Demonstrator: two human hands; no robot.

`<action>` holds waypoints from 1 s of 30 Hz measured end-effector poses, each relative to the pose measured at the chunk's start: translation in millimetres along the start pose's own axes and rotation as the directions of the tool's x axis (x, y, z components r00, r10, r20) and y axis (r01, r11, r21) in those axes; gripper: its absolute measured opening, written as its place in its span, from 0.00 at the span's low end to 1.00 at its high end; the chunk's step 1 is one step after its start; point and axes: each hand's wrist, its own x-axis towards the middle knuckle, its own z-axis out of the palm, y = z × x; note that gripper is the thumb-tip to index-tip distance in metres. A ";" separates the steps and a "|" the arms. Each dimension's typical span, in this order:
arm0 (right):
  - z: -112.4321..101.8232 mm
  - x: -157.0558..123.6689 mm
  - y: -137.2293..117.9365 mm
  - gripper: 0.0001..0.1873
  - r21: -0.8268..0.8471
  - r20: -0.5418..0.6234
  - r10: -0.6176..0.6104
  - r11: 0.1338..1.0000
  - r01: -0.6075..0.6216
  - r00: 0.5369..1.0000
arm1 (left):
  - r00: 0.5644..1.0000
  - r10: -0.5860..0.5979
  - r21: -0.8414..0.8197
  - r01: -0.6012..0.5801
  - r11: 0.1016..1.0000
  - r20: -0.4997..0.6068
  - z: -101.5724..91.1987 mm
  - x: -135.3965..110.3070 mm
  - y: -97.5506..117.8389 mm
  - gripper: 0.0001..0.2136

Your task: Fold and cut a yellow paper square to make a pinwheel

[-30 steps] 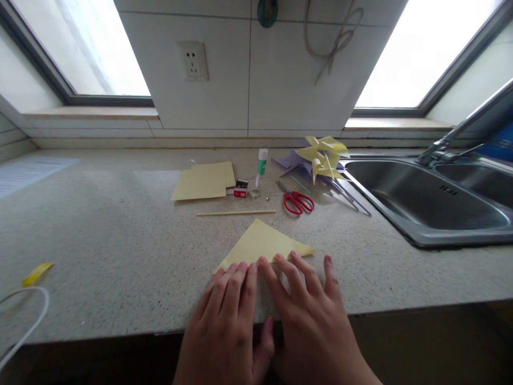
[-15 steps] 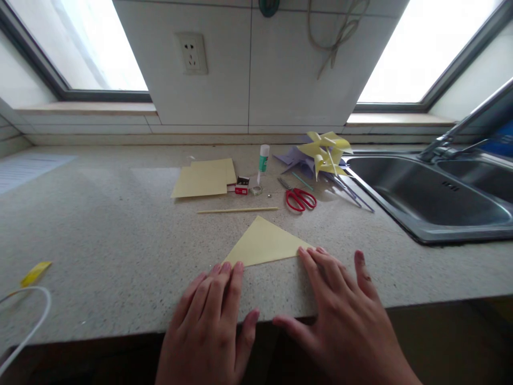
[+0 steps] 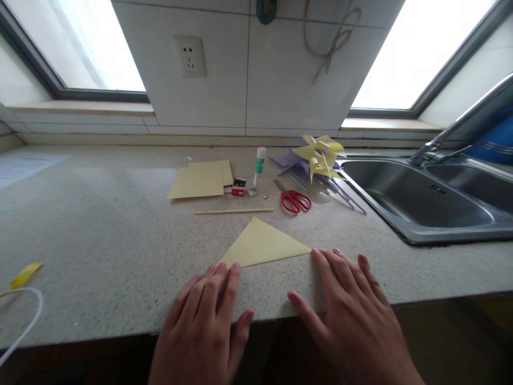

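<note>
Steadying a paper triangle (image 3: 262, 241) near the front of the tabletop (image 3: 120, 240), our left hand (image 3: 200, 315) and right hand (image 3: 352, 310) lie outstretched, gripping nothing, at opposite corners, presumably to hold its near edge flat. It looks pale yellow, smooth, its peak pointing away from us.

Free to cross on the left of the table (image 3: 104, 235). Blocked past the paper triangle (image 3: 262, 243) by a thin stick (image 3: 234, 212), then red scissors (image 3: 292, 193) and a glue stick (image 3: 260, 163). Free again between right hand (image 3: 355, 307) and sink (image 3: 449, 233).
</note>
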 end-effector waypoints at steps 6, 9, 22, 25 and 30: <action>-2.1 2.0 -5.9 0.40 0.003 -0.025 -0.007 1.000 0.007 1.000 | 1.000 0.022 -0.003 -0.022 1.000 -0.006 0.2 -0.5 1.6 0.24; -5.3 6.3 -23.8 0.38 0.081 -0.060 -0.167 0.982 0.171 0.984 | 1.000 0.013 -0.011 -0.013 1.000 -0.011 0.9 -0.7 3.4 0.23; -9.7 14.7 -41.8 0.36 0.247 0.156 -0.308 0.932 0.265 0.939 | 1.000 0.025 -0.013 -0.025 1.000 0.015 -1.0 -4.6 -1.0 0.23; -9.6 10.9 -20.2 0.35 0.118 0.132 -0.233 0.969 0.218 0.963 | 1.000 0.002 -0.021 -0.002 1.000 0.030 0.0 -5.3 0.0 0.25; -11.3 7.6 0.9 0.32 0.039 0.109 -0.191 0.981 0.188 0.976 | 0.999 -0.006 -0.031 0.007 0.999 0.037 0.6 -5.4 1.0 0.25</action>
